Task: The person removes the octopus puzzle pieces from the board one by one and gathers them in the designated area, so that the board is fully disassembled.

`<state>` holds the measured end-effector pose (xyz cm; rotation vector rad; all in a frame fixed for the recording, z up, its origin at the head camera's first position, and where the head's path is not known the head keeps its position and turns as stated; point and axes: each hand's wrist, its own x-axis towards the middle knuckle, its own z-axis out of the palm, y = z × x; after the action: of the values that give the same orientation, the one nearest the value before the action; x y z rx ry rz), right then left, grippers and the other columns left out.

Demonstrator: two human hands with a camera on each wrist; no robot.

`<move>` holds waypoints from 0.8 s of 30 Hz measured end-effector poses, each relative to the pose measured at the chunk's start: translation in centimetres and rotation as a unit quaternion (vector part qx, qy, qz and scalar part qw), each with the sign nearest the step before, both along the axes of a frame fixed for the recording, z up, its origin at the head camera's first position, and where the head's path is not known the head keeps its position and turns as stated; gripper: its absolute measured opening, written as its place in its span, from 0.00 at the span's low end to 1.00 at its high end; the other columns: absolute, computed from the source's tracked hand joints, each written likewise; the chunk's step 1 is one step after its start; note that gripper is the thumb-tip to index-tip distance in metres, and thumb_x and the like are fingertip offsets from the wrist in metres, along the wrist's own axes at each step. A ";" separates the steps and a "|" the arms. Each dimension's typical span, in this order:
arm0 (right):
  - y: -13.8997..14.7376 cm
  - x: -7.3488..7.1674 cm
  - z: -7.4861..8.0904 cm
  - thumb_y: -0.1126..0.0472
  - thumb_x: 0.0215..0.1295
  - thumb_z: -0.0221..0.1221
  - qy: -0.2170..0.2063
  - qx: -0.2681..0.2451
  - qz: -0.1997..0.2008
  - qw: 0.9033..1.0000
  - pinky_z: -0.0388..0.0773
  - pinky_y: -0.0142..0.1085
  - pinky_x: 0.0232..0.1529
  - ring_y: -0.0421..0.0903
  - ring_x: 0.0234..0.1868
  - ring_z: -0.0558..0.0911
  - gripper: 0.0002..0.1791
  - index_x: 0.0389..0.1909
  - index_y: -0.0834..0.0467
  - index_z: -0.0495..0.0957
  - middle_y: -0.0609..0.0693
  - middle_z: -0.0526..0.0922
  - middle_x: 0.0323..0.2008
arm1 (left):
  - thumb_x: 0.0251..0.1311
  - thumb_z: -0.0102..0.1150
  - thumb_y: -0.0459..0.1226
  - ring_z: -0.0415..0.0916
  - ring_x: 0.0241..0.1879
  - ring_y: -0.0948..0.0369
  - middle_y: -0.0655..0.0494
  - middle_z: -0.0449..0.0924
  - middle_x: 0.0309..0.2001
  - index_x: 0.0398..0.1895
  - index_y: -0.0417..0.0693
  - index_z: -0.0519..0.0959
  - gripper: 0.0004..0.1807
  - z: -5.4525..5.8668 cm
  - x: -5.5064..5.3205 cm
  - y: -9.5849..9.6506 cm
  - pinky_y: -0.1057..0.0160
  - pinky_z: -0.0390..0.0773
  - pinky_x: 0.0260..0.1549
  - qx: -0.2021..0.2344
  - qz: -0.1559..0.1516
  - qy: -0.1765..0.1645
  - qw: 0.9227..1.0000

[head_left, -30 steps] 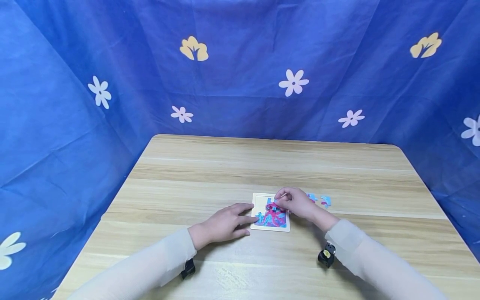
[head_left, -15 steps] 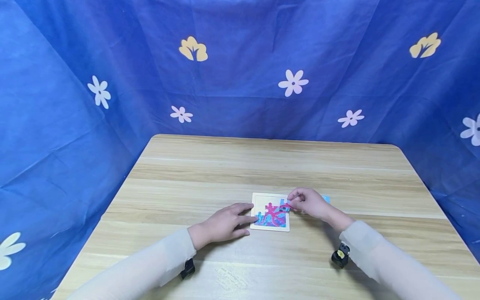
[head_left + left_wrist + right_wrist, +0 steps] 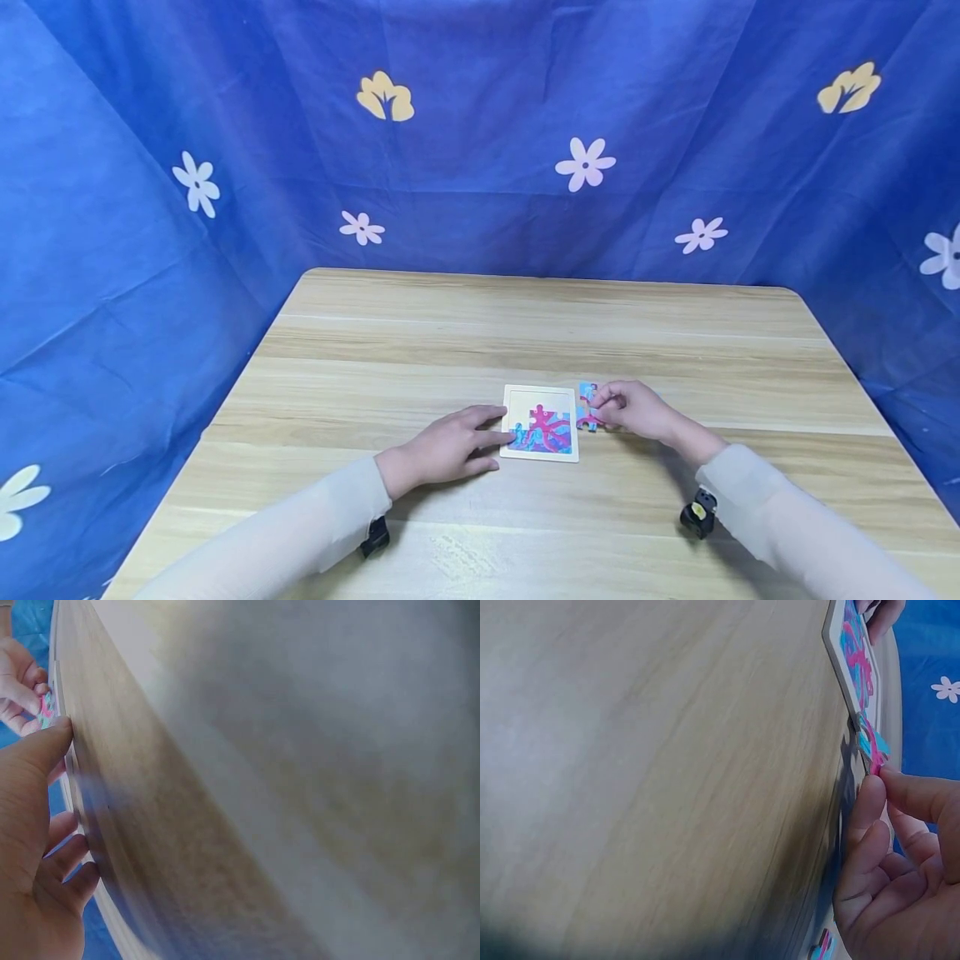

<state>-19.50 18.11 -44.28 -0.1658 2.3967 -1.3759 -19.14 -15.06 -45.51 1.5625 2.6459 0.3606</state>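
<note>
A square puzzle tray (image 3: 539, 457) with a pale rim lies on the table, partly filled with blue, pink and purple pieces. The upper part of its recess shows bare. My left hand (image 3: 453, 446) rests at the tray's left edge, fingers spread and two fingertips over the rim. Just beyond the right rim, my right hand (image 3: 633, 410) pinches a blue and pink puzzle piece (image 3: 873, 744) between thumb and forefinger. In the right wrist view the piece overlaps the tray's near corner. More blue and pink shows above it (image 3: 587, 389) in the head view.
Another puzzle piece (image 3: 823, 946) lies on the table below the right hand in the right wrist view. The wood-grain table (image 3: 420, 333) extends all around, with a blue flowered cloth (image 3: 480, 125) hanging behind it.
My right hand has moved right, carrying the puzzle piece from over the tray to beside its right rim. Loose pieces seen earlier at the right are now hidden behind it. My left hand stays put.
</note>
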 end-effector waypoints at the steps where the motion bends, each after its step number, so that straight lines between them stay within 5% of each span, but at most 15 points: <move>1: 0.1 0.0 0.0 0.71 0.60 0.60 -0.003 -0.002 -0.001 1.000 0.77 0.32 0.26 0.45 0.28 0.79 0.06 0.38 0.66 0.79 0.51 0.79 0.27 | 0.63 0.57 0.51 0.61 0.66 0.50 0.44 0.64 0.66 0.63 0.54 0.74 0.26 0.0 0.0 0.0 0.54 0.61 0.65 0.000 0.000 0.000 1.000; 7: 0.4 0.0 -0.2 0.73 0.59 0.58 -0.008 -0.008 -0.002 1.000 0.81 0.34 0.30 0.45 0.28 0.79 0.05 0.37 0.67 0.79 0.52 0.79 0.30 | 0.63 0.57 0.51 0.60 0.66 0.50 0.44 0.64 0.66 0.63 0.54 0.74 0.26 0.0 0.0 0.0 0.54 0.61 0.65 -0.003 0.003 -0.003 1.000; 24: 0.4 0.1 -0.2 0.74 0.58 0.58 0.000 0.030 -0.011 0.999 0.71 0.28 0.20 0.43 0.27 0.78 0.08 0.38 0.66 0.80 0.50 0.81 0.27 | 0.62 0.58 0.51 0.62 0.65 0.50 0.43 0.65 0.65 0.62 0.54 0.75 0.26 0.0 0.0 0.2 0.55 0.62 0.64 0.002 0.002 0.004 1.000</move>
<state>-19.43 18.47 -44.47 -0.1230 2.4443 -1.3109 -19.13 -14.90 -45.55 1.5621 2.6560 0.3612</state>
